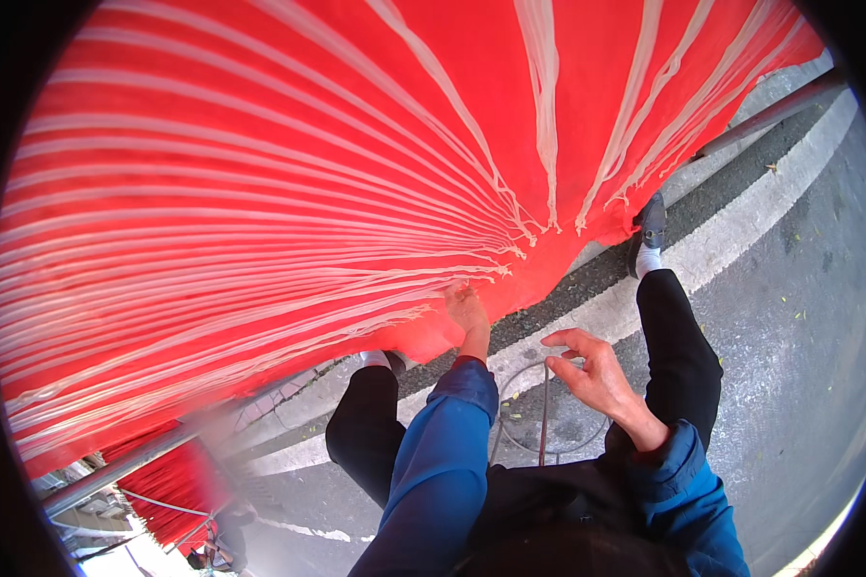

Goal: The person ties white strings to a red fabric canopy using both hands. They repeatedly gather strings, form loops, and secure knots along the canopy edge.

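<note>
A large bright red cloth (498, 108) spreads before me, crossed by many bundles of white strands (260, 191) that fan in towards its near edge. Several bundles end there in small knots or frayed tips (527, 238). My left hand (468, 310) is at this edge, its fingertips pinched on the end of a white strand bundle. Just right of it and nearer to me, my right hand (588, 368) hovers over the pavement with thumb and fingers apart, and nothing shows between them. The cloth's lower edge hangs loose beside my shoes.
Metal poles run along the cloth at right (772, 115) and lower left (119, 469). A round metal frame (545, 415) stands between my legs. Beneath are grey pavement (779, 346), a white painted line (729, 234) and a kerb. More red material (166, 483) hangs lower left.
</note>
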`<state>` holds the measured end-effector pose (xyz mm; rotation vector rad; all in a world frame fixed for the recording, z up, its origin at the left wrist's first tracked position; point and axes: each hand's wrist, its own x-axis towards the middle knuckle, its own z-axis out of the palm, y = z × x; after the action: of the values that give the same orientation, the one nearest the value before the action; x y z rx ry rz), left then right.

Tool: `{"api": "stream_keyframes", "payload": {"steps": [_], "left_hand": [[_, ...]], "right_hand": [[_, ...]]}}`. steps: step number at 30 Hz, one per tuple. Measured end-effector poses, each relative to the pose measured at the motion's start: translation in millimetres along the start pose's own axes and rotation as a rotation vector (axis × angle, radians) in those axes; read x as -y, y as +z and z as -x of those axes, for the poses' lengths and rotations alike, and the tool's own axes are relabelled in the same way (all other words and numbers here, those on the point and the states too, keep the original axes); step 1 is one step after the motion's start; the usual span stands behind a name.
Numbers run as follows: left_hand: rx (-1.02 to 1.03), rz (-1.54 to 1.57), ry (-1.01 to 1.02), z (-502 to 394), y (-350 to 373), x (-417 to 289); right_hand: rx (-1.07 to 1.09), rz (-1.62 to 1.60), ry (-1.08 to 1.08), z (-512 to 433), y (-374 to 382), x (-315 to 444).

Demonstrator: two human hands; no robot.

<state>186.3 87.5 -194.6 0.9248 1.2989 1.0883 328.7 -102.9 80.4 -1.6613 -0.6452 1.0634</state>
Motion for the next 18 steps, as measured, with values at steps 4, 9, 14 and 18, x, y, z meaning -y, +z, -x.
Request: {"api": "stream_keyframes", "payload": {"steps": [4,9,14,18], "left_hand": [[-0.013,0.507,-0.073,-20.6,-4.7,17.4],[0.077,0.292,0.090,-15.9,-11.4,9.7],[0.031,-0.507,-0.004,2.4,-14.6,-14.4],[0.094,-0.326,-0.223,28.4,-22.4,-42.8]], "right_hand": [[0.057,0.033,0.078,0.7,-5.4,0.1],[0.066,0.076,0.072,-2.4,-2.3,1.7],[0.091,0.087,0.051,-2.4,2.4,-8.7],[0.018,0.128,-0.049,-7.9,16.3,-25.4]]}}
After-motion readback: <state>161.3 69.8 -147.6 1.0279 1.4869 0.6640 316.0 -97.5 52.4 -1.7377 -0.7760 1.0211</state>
